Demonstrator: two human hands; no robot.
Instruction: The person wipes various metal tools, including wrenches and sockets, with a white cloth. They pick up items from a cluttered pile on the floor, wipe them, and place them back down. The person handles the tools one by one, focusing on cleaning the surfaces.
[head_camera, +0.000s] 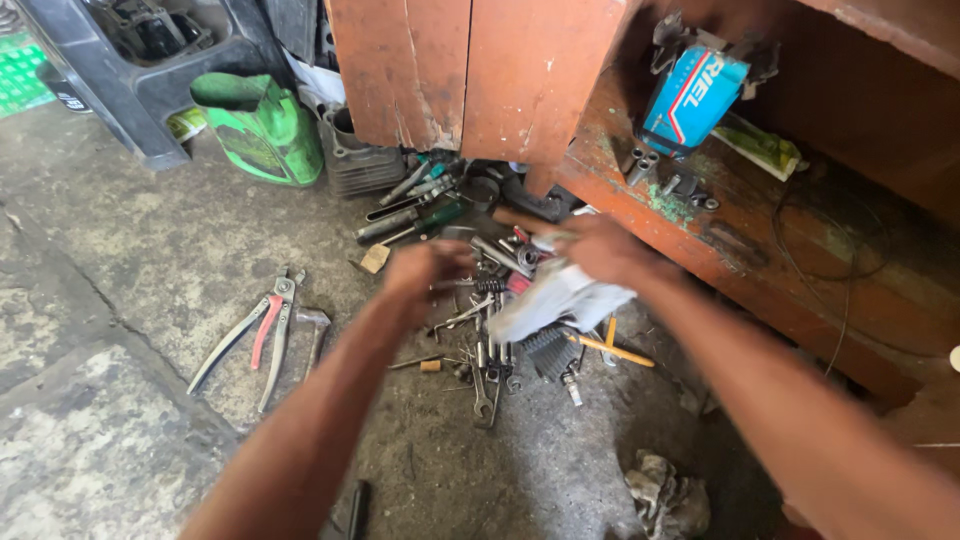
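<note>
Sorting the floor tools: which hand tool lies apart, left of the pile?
The large pliers with one red handle, lying open on the concrete beside a small hammer.

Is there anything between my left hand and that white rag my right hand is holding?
Nothing visible. The left hand hovers beside the white rag held by the right hand, with open air between them; the tool pile lies below on the floor.

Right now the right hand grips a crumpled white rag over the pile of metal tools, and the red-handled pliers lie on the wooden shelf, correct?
Not quite. The head view shows the red-handled pliers lying on the concrete floor, not the shelf. The right hand does grip the crumpled white rag over the pile of metal tools.
</note>
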